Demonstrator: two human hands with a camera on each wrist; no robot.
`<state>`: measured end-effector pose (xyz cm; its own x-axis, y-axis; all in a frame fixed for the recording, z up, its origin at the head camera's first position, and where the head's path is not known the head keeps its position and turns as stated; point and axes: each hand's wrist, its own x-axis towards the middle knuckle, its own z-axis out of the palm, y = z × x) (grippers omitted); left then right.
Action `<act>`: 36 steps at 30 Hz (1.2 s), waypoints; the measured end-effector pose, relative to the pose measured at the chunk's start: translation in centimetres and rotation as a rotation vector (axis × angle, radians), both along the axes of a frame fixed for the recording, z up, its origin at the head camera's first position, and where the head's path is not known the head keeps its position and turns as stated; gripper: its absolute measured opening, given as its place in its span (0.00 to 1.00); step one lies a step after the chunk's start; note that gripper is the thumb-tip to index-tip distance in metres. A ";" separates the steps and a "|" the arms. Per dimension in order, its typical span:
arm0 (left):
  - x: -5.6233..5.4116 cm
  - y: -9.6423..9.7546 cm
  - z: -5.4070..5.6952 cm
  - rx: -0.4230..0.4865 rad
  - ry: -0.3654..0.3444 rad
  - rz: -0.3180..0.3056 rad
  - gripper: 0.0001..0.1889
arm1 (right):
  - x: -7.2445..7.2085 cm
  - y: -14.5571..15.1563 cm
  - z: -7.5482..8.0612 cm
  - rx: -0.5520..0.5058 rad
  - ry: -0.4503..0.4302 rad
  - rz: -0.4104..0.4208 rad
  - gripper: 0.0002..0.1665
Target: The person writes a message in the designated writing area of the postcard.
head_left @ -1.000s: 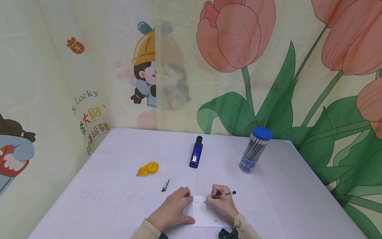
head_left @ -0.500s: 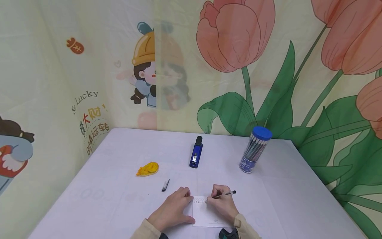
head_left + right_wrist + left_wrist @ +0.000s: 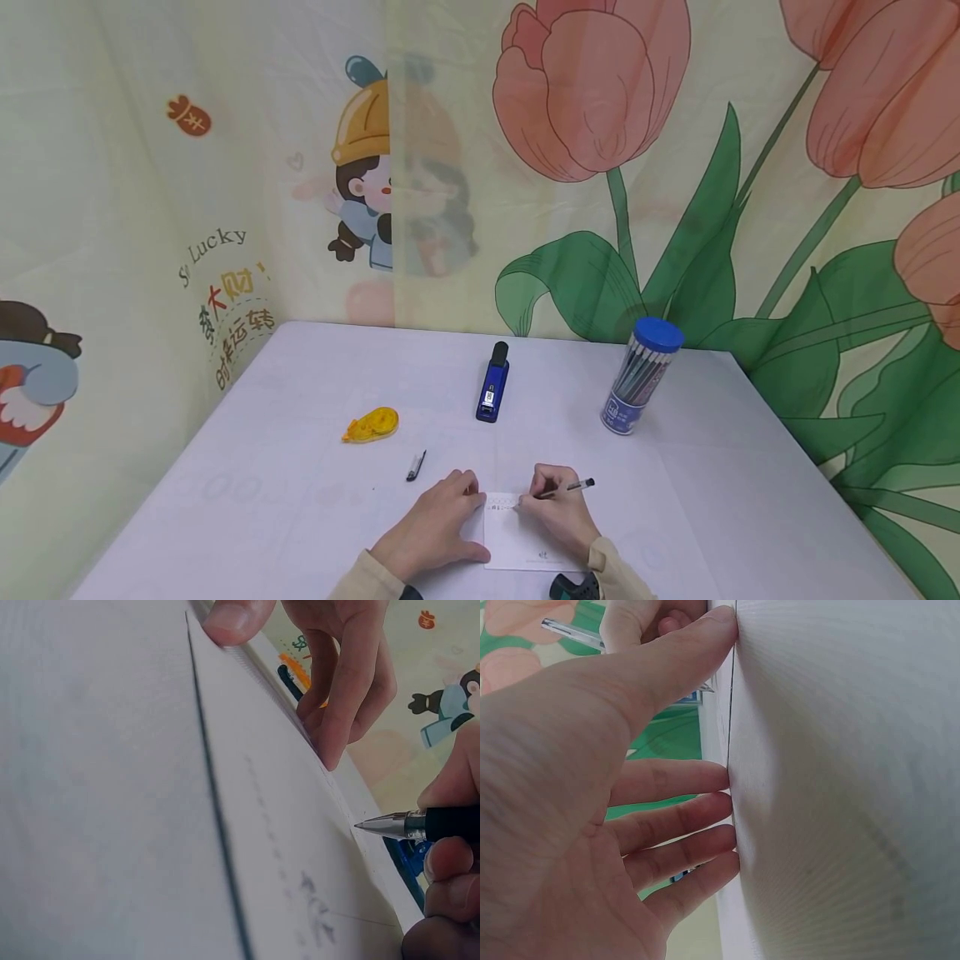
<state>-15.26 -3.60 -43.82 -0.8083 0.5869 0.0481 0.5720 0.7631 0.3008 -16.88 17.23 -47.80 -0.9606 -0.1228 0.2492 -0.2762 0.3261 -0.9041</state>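
A white sheet of paper (image 3: 517,546) lies at the front of the table, with a line of small handwriting along its top and a mark near its lower edge. My right hand (image 3: 561,510) pinches a black-gripped pen (image 3: 573,486), its metal tip (image 3: 379,824) right at the paper in the right wrist view. The left hand (image 3: 438,525) rests at the paper's left edge, thumb at the lower corner and fingertips at the upper one. In the left wrist view, its fingers (image 3: 679,780) are spread and fairly straight, tips on the surface.
A pen cap (image 3: 416,465) lies left of the paper. Behind it sits a yellow correction tape (image 3: 371,425). A blue stapler (image 3: 492,392) lies at the back middle. To the right stands a blue-lidded tub of pencils (image 3: 641,379). A printed curtain (image 3: 450,292) hangs behind the table.
The pen's back end shifts very slightly as the right hand makes small movements at the line of writing. The left hand and the objects on the table stay where they were.
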 end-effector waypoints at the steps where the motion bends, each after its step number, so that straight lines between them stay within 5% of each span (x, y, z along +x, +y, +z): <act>1: 0.0 0.0 0.0 0.000 -0.002 0.002 0.34 | 0.0 0.0 0.0 -0.004 0.000 0.001 0.14; 9: -0.1 0.1 -0.1 -0.003 -0.018 0.009 0.34 | 1.6 -0.9 3.1 0.042 -0.022 0.009 0.13; 18: -0.1 0.0 -0.1 -0.005 -0.018 0.008 0.34 | 0.1 -0.1 0.1 0.030 0.005 -0.011 0.16; 32: -0.1 -0.1 -0.1 0.001 0.014 -0.012 0.34 | -0.1 0.3 -0.2 0.013 0.070 -0.016 0.15; 36: -0.1 -0.1 -0.2 -0.001 0.027 -0.014 0.35 | 0.4 0.1 0.7 0.000 0.093 -0.008 0.15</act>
<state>-15.34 -3.69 -43.98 -0.7985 0.5981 0.0689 0.5904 0.7555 0.2841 -16.45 17.33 -47.14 -0.9344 -0.1153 0.3370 -0.3561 0.3282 -0.8749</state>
